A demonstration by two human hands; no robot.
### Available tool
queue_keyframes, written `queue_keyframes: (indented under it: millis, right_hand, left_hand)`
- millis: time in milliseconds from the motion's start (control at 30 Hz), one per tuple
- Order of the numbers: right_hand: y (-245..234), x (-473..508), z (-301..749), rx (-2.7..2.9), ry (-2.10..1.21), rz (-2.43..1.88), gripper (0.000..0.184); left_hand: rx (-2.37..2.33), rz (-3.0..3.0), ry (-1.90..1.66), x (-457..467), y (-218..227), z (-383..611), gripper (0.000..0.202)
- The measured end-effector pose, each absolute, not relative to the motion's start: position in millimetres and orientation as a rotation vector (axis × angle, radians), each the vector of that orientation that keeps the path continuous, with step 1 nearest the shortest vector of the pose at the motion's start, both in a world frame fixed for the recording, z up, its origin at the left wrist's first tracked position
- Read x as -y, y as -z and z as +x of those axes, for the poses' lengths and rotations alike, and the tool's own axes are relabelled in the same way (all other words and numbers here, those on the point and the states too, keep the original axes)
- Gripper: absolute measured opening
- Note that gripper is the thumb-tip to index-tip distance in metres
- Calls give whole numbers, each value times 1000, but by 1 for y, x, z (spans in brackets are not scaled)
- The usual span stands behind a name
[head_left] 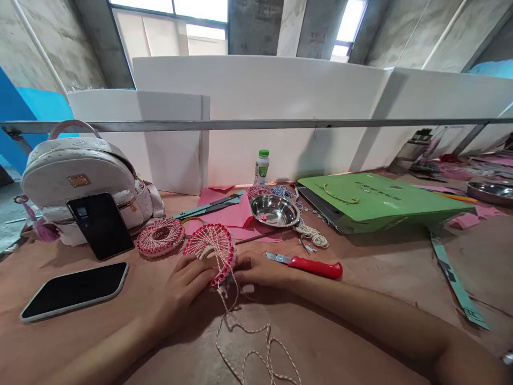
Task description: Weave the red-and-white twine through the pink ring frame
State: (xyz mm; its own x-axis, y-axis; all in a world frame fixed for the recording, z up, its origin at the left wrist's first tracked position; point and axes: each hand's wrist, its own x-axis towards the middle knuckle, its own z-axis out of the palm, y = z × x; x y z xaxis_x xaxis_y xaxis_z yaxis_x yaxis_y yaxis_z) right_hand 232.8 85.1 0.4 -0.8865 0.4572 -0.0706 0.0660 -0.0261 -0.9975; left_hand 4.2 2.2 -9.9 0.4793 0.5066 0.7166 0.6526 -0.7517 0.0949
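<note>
A round pink-and-white string-wound ring [225, 243] stands tilted between my hands, its cord wrapped across a central opening. My left hand [192, 278] has its fingers closed on the ring's lower left side. At the ring's right edge, my right hand [252, 270] has bent fingers pressed close to the rim; the fingertips are partly hidden. A thin cream-and-pink cord [266, 342] runs down from the ring and lies in loose loops on the table before me. Another wound ring [161, 237] lies flat to the left.
A red-handled utility knife [315, 266] lies beside my right forearm. Behind are a steel bowl [274, 210], pink paper [234, 214], a small bottle [262, 168] and a green folder [377, 198]. Two phones [76, 291] and a white backpack [80, 176] occupy the left.
</note>
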Motion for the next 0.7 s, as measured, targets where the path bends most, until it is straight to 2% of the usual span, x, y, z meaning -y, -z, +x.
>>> queue_keyframes:
  millis: [167, 300, 467, 600, 700]
  right_hand:
    - [-17, -103, 242, 1236, -2095, -610, 26]
    - [-46, -133, 257, 922, -1944, -652, 17]
    - [-42, -111, 251, 1259, -1867, -754, 11]
    - [-27, -76, 239, 1731, -2164, -637, 17]
    - [-31, -77, 240, 2061, -2042, -593, 15]
  left_hand:
    - [974, -2465, 1234, -1, 5, 4, 16]
    - [931, -2489, 1233, 1, 2, 4, 19]
    - [966, -2484, 1238, 1, 6, 2, 18]
    - [1030, -2465, 1229, 0, 9, 1, 17]
    - [1042, -2463, 1227, 0, 8, 2, 18]
